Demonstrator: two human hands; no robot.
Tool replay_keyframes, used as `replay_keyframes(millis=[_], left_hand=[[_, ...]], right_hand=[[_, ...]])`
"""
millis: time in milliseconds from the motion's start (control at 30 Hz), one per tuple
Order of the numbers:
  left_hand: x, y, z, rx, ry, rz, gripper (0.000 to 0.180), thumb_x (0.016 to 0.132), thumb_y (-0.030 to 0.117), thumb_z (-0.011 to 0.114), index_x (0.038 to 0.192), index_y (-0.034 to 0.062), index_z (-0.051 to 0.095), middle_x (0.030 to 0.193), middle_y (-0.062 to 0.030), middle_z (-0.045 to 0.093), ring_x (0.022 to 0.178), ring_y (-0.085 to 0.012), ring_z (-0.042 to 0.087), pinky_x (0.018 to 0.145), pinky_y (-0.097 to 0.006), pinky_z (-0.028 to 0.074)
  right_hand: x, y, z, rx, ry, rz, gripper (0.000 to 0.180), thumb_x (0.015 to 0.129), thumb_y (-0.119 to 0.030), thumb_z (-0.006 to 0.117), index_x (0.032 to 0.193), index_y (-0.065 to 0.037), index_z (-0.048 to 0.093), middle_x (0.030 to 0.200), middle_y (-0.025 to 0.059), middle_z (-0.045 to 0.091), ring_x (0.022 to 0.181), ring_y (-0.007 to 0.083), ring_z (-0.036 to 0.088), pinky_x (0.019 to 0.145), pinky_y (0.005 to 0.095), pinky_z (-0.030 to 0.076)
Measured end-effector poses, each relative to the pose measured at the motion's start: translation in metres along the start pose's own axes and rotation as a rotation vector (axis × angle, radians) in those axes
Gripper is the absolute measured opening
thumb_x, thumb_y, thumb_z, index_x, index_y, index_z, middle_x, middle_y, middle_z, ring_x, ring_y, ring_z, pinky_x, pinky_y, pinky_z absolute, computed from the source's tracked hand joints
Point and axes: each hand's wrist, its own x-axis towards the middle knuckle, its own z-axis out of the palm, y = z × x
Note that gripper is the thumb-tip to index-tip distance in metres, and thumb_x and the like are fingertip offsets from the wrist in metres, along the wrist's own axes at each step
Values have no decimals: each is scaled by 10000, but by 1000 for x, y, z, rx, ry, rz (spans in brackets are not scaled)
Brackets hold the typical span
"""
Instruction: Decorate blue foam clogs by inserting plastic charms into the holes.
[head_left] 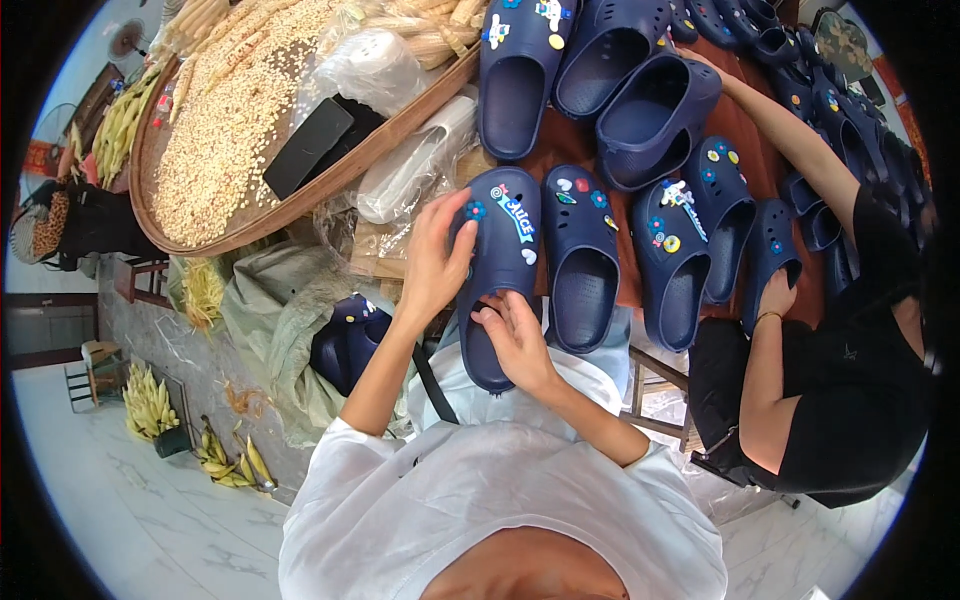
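Navy clog [519, 270], twelve o'clock from wearer's chest. Toe charms: blue flower [475, 210] at ten, banner [517, 216] (lettered) at one, pale heart [529, 257] at four. Left grip [438, 252] spread beside flower; right grip [517, 342] at foot opening, pinch unclear.

Left grip [438, 265]: is sitting higher, its fingers pointing forward
Right grip [518, 348]: is sitting lower, its fingers bending
Left forearm [382, 372]: is slanting rightward
Right forearm [592, 417]: is slanting leftward

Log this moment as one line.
left hand: touching navy clog at upper's left side | right hand: at its opening | right of it: second clog | co-worker's hand: at another clog
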Motion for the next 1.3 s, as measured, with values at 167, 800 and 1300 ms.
replay_keyframes(millis=[167,800,1300], left_hand=[[-46,40,-13,-132,140,-97,283,905,-3,563,1177,5,643,1146,-157,632,1020,-257,627,890,-334,484],[-66,44,51,-1033,162,-628,429,981,200,546,1341,-21,465,1263,-111,586,1199,-190,532,1037,-365,398],[-16,27,62,-1566,193,-756,424,874,125,549,1274,-14,536,1249,-127,603,1188,-250,561,1070,-411,405]], right_hand=[[13,-4,9,138,9,-8,338,999,12,418,1330,76,400,1340,173,476,1240,235,501,994,376,486],[20,-76,-42,-549,202,-284,191,942,-18,560,1115,-3,639,1021,93,611,837,159,634,688,278,508],[87,-77,-54,-1164,143,-447,216,892,-120,639,1080,-16,657,948,144,628,864,344,619,770,437,481]])
